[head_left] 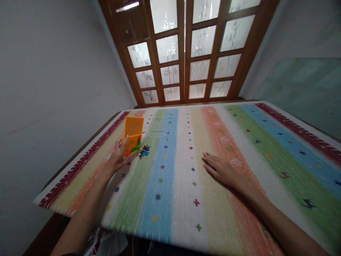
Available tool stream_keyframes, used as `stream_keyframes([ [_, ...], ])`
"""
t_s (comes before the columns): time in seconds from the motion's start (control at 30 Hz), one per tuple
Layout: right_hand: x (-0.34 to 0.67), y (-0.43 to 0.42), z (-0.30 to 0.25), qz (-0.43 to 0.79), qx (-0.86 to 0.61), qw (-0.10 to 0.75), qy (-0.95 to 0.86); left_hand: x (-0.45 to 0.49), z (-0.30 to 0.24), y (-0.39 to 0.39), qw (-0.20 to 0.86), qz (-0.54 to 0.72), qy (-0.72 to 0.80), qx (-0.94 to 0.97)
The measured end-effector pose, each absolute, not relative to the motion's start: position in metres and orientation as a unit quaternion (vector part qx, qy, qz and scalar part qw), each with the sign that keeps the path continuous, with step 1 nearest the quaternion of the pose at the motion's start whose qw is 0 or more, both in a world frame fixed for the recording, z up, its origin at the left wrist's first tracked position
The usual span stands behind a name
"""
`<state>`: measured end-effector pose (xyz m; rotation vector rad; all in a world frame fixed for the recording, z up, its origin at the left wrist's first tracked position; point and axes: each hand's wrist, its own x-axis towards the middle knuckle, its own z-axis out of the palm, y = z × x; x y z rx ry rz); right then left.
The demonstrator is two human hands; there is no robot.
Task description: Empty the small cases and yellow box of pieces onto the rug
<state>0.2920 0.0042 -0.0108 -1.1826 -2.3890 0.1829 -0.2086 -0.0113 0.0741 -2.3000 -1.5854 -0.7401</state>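
At the left of the table, my left hand is closed around an orange plastic box. The box is tilted with its hinged lid raised. Some green pieces show at its lower right corner. Right beside the box a small pile of blue, brown and dark pieces lies on the cloth; single pieces are too small to make out. Further right my right hand rests palm down on the cloth, fingers stretched out and holding nothing.
A striped, patterned tablecloth covers the table. Behind the pile, a clear, see-through container is faintly visible. Wooden doors with frosted panes stand beyond the far edge. White plastic shows below the near edge.
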Motion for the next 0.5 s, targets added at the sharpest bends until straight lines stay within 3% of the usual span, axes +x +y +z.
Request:
stream_keyframes([
  [0.5,0.2908,0.0027,-0.0092,0.056,-0.434,0.215,-0.873,-0.2020,0.0731,-0.0096,0.134,-0.272,-0.536,-0.788],
])
